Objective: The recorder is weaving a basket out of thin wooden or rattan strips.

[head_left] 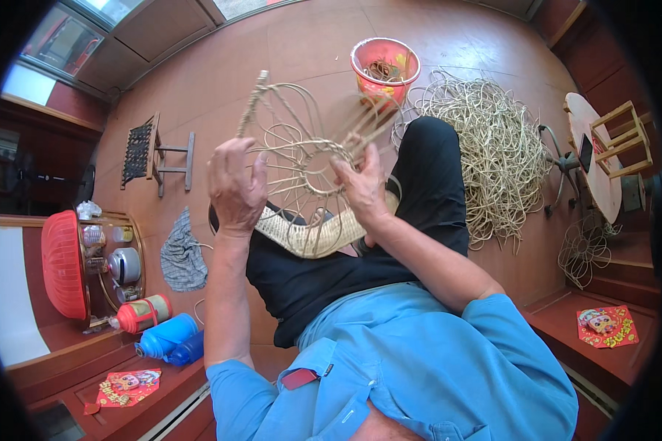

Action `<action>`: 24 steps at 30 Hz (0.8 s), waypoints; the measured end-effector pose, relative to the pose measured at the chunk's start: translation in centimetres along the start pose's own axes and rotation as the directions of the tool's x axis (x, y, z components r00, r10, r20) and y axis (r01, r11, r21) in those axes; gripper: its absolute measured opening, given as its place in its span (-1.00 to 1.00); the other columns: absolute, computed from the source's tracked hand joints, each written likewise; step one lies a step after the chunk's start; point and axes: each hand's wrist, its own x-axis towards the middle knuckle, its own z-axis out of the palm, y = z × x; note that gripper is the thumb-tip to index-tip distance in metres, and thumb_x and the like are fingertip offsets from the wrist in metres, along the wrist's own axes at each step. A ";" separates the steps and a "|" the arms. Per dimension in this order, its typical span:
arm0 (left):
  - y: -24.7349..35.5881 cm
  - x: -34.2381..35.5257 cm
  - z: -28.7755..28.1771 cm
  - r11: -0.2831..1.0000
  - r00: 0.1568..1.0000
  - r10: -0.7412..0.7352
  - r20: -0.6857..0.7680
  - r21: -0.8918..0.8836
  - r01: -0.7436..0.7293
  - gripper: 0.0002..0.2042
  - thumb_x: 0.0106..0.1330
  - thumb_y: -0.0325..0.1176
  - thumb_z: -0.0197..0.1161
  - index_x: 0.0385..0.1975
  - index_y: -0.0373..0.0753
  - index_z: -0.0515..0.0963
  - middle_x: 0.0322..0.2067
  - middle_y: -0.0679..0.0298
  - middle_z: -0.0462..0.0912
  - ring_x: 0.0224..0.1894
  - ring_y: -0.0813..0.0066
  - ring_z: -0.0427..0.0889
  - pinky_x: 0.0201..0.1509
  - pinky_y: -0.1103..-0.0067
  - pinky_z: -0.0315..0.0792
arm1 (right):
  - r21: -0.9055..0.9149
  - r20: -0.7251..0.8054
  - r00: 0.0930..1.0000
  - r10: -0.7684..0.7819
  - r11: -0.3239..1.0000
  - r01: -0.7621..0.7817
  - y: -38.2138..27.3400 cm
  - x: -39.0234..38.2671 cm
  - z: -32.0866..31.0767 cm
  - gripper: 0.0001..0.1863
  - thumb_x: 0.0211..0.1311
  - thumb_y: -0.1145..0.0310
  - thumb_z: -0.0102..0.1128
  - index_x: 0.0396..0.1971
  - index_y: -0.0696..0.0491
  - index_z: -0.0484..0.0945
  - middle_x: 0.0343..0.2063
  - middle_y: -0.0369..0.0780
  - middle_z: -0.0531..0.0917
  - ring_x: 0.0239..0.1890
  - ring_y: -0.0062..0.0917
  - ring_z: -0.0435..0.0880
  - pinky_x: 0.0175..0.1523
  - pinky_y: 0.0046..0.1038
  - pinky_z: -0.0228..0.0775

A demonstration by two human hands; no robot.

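Observation:
Over my lap is a partly woven rattan basket (pixel 312 237) with a cream woven band and open loops of strand around a central ring. A tightly wrapped rattan length (pixel 253 106) sticks up at its far left. My left hand (pixel 237 184) grips the left side of the basket, its fingers curled behind and the thumb toward me. Beside the ring, my right hand (pixel 362 184) is closed with a rattan strand pinched between thumb and fingers. Loose strands (pixel 375 117) beyond that hand are smeared by motion.
A red bucket (pixel 385 86) holding rattan stands ahead. To its right lies a large heap of rattan strands (pixel 485 162). At left are a small stool (pixel 153 156), a grey cloth (pixel 184 251), a red basin (pixel 62 264) and thermos flasks (pixel 168 336). A round table (pixel 596 165) stands far right.

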 end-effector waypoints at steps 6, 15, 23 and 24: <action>1.7 0.3 2.6 0.999 0.970 0.039 0.241 0.009 -0.042 -0.86 0.43 -0.28 0.48 -0.13 -0.14 0.75 -0.16 0.26 0.76 -0.03 0.14 0.65 0.19 0.25 0.50 | 0.209 -0.006 0.998 0.058 0.976 -0.056 3.1 -0.9 -1.8 -0.43 0.51 0.49 0.39 0.42 0.10 0.39 -0.21 -0.26 0.67 -0.31 -0.65 0.68 -0.23 -0.50 0.59; 1.4 0.8 2.8 0.974 0.973 -0.061 0.223 -0.199 0.107 -0.87 0.45 -0.20 0.49 -0.25 -0.09 0.76 -0.19 0.32 0.75 0.01 0.19 0.65 0.20 0.25 0.50 | -0.631 0.231 0.962 -0.144 0.730 0.261 0.1 -3.1 -7.1 -0.22 0.37 0.29 0.46 0.53 0.21 0.42 0.12 0.02 0.72 0.19 -0.10 0.76 0.33 -0.16 0.61; 2.3 2.4 2.6 0.992 0.987 0.032 0.156 -0.123 -0.013 -0.87 0.48 -0.21 0.47 -0.25 -0.09 0.75 -0.26 0.33 0.73 0.00 0.19 0.67 0.25 0.22 0.43 | -0.632 0.406 0.633 -0.658 0.298 0.716 -2.3 1.7 -6.6 -0.53 0.39 0.40 0.41 0.29 -0.05 0.70 0.09 -0.23 0.73 0.16 -0.29 0.72 0.29 -0.19 0.48; 2.0 2.9 2.5 0.992 0.981 0.032 0.190 -0.128 -0.007 -0.87 0.50 -0.20 0.46 -0.24 -0.09 0.75 -0.27 0.32 0.73 -0.04 0.18 0.70 0.18 0.22 0.47 | -0.625 0.411 0.629 -0.660 0.298 0.722 -1.9 2.0 -6.4 -0.53 0.39 0.40 0.41 0.29 -0.05 0.70 0.09 -0.23 0.73 0.16 -0.29 0.72 0.29 -0.19 0.48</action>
